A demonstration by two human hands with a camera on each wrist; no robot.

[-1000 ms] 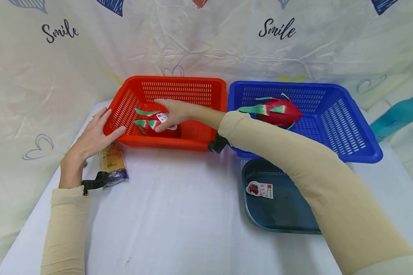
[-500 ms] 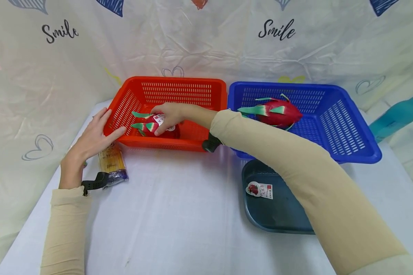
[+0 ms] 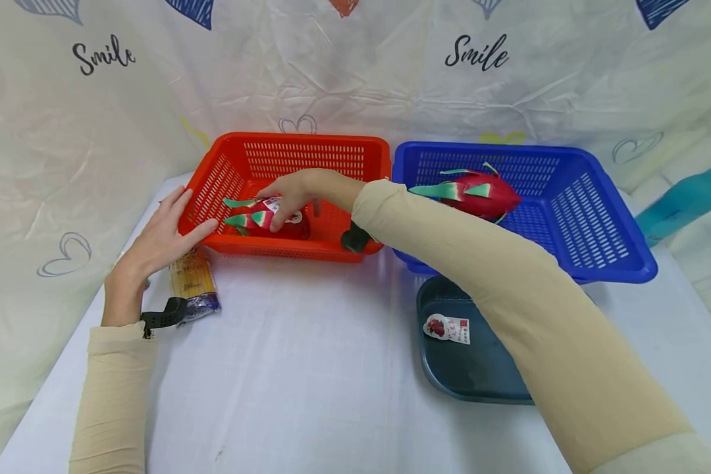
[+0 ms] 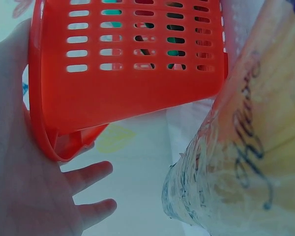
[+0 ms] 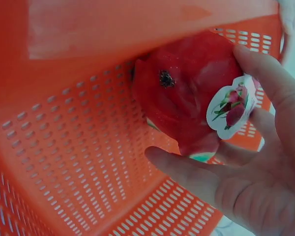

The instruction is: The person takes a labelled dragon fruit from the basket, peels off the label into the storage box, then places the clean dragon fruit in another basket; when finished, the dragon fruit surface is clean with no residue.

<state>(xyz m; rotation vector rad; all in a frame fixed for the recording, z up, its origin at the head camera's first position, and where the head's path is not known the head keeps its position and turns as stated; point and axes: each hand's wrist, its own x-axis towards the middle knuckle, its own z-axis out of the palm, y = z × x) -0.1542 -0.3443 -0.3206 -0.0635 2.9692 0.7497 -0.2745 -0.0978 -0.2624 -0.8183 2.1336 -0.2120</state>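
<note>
My left hand (image 3: 158, 238) rests against the front left corner of the red basket (image 3: 284, 250), its visible fingers fairly straight. In the left wrist view, two straight fingers (image 4: 91, 177) show beyond the basket's rim. Inside this basket lies a red dragon fruit (image 3: 255, 220) with green-tipped scales and a white sticker. My right hand (image 3: 293, 194) reaches down over it and holds it loosely. The right wrist view shows the thumb (image 5: 263, 66) against the dragon fruit (image 5: 187, 93), with some fingers partly hidden behind it and one finger stretched out below.
A blue basket (image 3: 592, 224) with another dragon fruit (image 3: 486, 194) stands at the right. In front of it is a dark tray (image 3: 462, 368) with a printed sticker (image 3: 447, 328). A noodle packet (image 3: 194, 280) lies by the left wrist; a teal bottle (image 3: 687, 197) stands far right.
My right hand has moved left and closed in on the dragon fruit in the red basket. That fruit has shifted slightly left and towards the front. The left hand has stayed in place.
</note>
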